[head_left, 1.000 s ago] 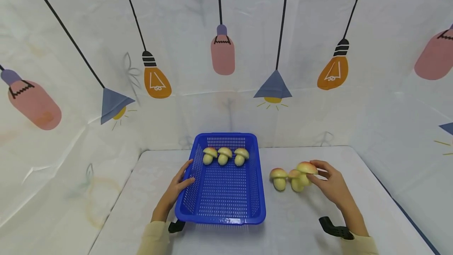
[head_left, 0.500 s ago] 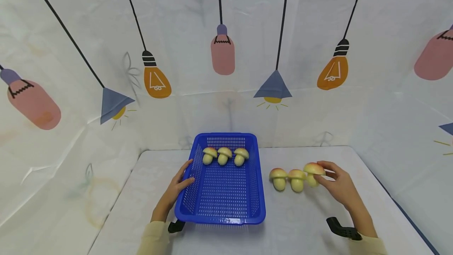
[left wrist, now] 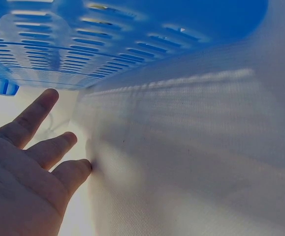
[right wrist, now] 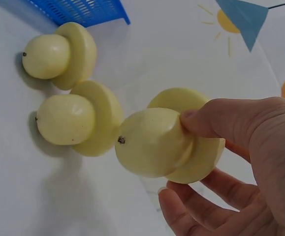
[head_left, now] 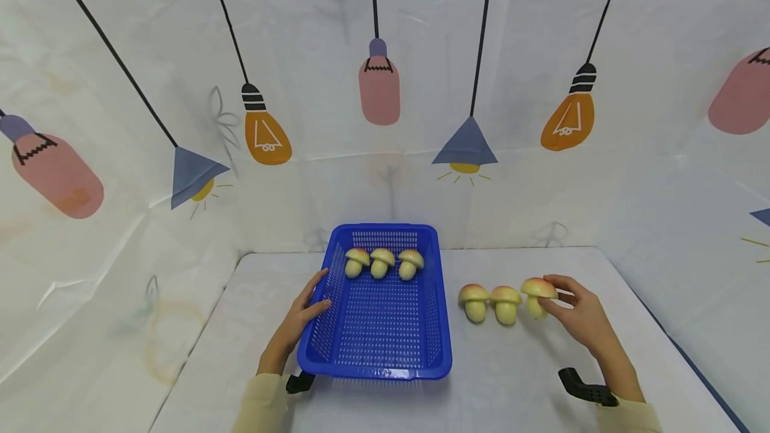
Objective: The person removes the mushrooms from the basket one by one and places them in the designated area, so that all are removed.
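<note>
A toy mushroom [head_left: 533, 299] with a pale yellow stem and reddish-topped cap is pinched by the cap between my right thumb and fingers. My right hand [head_left: 580, 316] is on the right of the table; I cannot tell whether this mushroom touches the surface. To its left stand two similar mushrooms, one nearer [right wrist: 78, 118] and one farther [right wrist: 58, 54] in the right wrist view. At the left side of a blue perforated basket [head_left: 385, 374], my left hand [head_left: 295, 323] rests with its thumb over the rim. The left wrist view shows its other fingers straight, beside the basket.
Three more mushrooms [head_left: 379, 264] stand in a row at the far end inside the basket. The white table [head_left: 499, 379] ends against a white cloth wall [head_left: 385, 186] printed with lamps. A black strap piece [head_left: 583, 389] sits at my right wrist.
My right hand has moved right with its mushroom, away from the middle mushroom it overlapped before. A gap now shows between them. The left hand and basket stay put.
</note>
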Motion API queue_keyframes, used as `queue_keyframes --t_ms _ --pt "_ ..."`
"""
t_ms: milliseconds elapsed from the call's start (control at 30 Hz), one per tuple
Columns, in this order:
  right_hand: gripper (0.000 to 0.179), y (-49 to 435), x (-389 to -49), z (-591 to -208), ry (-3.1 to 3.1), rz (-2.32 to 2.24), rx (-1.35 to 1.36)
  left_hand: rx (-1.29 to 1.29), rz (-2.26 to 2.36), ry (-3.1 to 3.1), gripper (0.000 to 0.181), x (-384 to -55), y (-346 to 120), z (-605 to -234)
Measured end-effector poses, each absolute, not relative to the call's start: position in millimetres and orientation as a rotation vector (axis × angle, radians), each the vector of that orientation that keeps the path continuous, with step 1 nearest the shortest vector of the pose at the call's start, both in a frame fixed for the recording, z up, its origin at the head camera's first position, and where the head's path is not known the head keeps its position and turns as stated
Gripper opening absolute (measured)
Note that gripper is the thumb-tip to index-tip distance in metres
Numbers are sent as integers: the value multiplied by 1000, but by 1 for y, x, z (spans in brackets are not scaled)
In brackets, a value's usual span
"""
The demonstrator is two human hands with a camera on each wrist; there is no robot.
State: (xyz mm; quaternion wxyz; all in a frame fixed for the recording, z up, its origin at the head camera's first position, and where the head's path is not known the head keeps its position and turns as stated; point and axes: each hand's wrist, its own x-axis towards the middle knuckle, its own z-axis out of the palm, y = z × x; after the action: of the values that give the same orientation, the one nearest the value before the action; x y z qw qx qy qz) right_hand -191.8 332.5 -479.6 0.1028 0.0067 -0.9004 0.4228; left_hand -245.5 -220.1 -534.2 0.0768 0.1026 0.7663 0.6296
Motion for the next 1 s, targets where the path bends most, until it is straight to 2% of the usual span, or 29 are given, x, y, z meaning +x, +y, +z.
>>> queue_keyframes --t_ms 1000 --pt "65 361 -198 -522 -2804 1378 -193 309 1919 2262 69 -245 -220 -534"
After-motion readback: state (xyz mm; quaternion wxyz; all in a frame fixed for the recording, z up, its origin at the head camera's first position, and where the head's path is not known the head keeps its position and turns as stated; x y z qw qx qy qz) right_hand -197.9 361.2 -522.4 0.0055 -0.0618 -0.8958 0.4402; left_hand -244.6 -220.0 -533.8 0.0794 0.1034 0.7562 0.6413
